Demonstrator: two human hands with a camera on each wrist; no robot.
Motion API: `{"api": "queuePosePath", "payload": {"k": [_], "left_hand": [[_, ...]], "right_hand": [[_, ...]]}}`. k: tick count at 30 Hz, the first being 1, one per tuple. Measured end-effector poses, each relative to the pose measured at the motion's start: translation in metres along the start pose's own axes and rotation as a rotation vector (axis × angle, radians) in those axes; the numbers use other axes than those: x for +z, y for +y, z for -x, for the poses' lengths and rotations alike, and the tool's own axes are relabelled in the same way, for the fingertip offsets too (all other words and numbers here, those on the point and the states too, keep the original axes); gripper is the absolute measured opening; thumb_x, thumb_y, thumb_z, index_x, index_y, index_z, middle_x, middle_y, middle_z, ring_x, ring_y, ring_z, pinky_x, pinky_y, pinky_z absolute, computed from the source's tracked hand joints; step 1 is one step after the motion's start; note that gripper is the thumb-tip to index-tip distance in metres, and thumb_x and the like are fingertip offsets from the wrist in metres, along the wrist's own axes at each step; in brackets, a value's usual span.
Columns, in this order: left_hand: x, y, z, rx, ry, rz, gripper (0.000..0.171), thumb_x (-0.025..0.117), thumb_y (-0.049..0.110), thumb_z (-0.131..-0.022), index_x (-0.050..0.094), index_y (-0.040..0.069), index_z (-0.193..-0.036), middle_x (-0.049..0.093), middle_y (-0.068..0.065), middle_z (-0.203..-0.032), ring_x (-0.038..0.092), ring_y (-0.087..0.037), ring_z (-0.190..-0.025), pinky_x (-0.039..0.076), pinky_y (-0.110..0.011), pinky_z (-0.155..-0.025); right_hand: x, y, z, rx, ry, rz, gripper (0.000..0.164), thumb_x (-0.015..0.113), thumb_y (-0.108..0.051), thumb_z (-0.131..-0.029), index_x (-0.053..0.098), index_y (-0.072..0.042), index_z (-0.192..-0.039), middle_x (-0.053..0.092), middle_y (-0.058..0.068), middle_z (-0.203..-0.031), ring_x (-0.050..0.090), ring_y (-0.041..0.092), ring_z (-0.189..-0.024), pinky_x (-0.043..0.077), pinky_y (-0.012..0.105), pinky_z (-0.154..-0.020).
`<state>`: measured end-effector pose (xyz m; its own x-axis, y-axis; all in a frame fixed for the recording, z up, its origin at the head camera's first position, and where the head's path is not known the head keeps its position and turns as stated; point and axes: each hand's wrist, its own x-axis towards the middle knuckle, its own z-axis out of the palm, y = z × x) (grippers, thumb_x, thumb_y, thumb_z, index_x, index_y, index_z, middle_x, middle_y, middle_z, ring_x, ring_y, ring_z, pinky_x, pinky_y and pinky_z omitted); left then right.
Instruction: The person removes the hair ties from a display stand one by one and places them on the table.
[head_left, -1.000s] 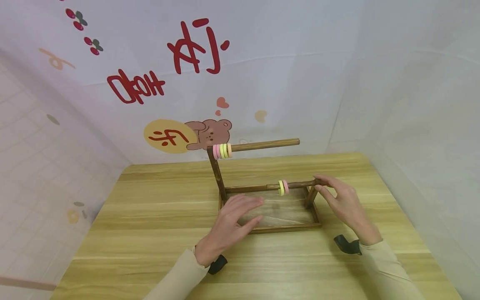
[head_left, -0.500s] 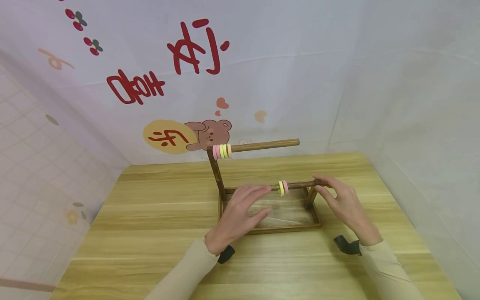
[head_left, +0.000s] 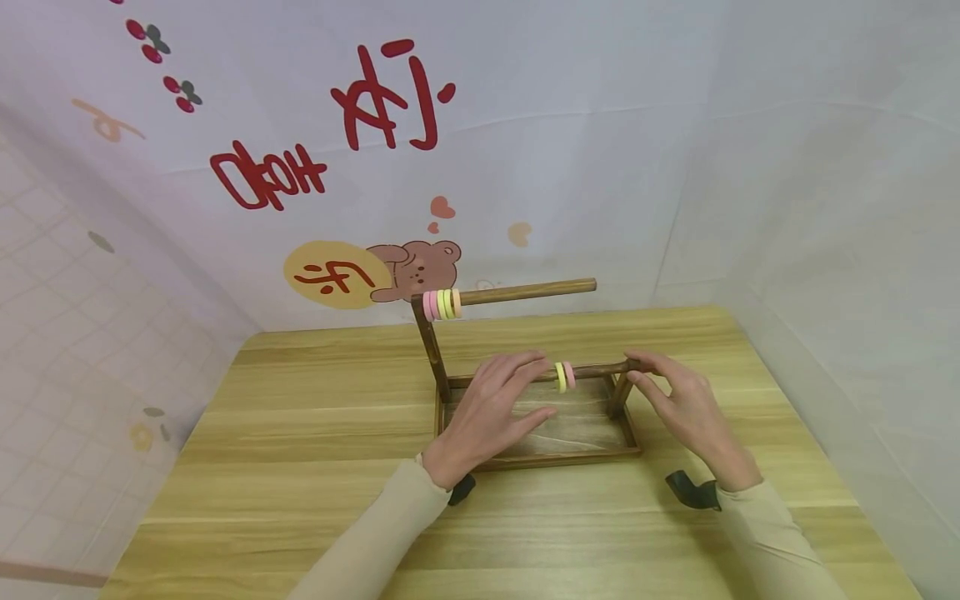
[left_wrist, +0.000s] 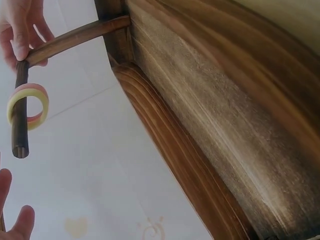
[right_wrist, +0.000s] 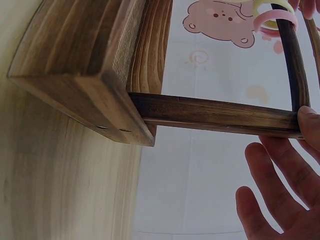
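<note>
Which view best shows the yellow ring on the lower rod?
Left wrist: the yellow ring faces the camera, its loop clear, the lower rod running through it. Head shows it small, nearly edge-on, beside the pink ring. Right wrist shows it partly hidden behind the pink ring, at the top edge.

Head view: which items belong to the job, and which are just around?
In the job, judging by the hands:
rack, gripped by the right hand
yellow ring and pink ring on the lower rod, near the left hand
probably the upper rings

Just around:
table
printed backdrop
</note>
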<state>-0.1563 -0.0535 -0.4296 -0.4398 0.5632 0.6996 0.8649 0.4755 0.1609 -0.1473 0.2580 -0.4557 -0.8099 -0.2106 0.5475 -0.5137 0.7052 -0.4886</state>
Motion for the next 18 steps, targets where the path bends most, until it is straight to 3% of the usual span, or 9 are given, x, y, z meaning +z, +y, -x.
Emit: {"api": "queuePosePath", "payload": {"k": [9, 18], "left_hand": [[0.009, -0.001, -0.010, -0.018, -0.102, -0.032, 0.068, 0.089, 0.035, -0.084, 0.060, 0.010, -0.140, 0.059, -0.010, -0.143, 0.057, -0.025, -0.131, 0.042, -0.044, -0.114], [0.016, -0.007, -0.017, -0.023, -0.143, -0.071, 0.068, 0.089, 0.039, -0.083, 0.062, 0.008, -0.137, 0.059, -0.012, -0.144, 0.055, -0.025, -0.133, 0.045, -0.051, -0.111]], "right_hand": [[-0.001, 0.001, -0.001, -0.004, 0.002, -0.003, 0.038, 0.074, -0.002, -0.095, 0.067, -0.004, -0.132, 0.076, 0.009, -0.113, 0.072, 0.030, -0.103, 0.053, 0.052, -0.089], [0.000, 0.001, 0.000, -0.008, 0.000, -0.011, 0.038, 0.074, -0.002, -0.094, 0.068, -0.005, -0.132, 0.076, 0.008, -0.112, 0.071, 0.029, -0.103, 0.052, 0.051, -0.089]]}}
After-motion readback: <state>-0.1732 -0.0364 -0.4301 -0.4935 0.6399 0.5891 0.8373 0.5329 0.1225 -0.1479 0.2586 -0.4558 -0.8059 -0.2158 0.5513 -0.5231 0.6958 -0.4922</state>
